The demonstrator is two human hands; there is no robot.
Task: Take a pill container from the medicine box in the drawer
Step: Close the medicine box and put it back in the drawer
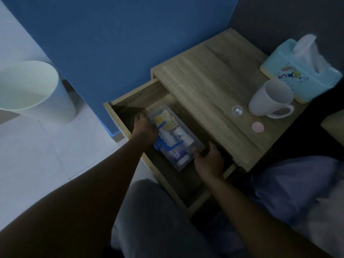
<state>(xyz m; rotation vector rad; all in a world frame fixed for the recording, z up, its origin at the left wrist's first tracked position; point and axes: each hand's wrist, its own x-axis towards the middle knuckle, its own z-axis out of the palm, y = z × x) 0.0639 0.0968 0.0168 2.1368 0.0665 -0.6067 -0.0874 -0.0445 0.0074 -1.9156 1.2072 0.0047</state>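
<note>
The wooden drawer [119, 116] of the bedside cabinet is pulled out. Inside lies a clear plastic medicine box [173, 135] with a blue handle, holding several packets and white pill bottles. My left hand [144, 130] grips the box's far left side. My right hand [208, 161] grips its near right corner. The lid looks closed; the dim light hides details of the contents.
On the cabinet top [214, 81] stand a white mug [270, 98], a light blue tissue box [299, 71], a small clear lid with pills [237, 110] and a pink disc [257, 127]. A white bin [31, 90] stands on the floor at left. My knees are below the drawer.
</note>
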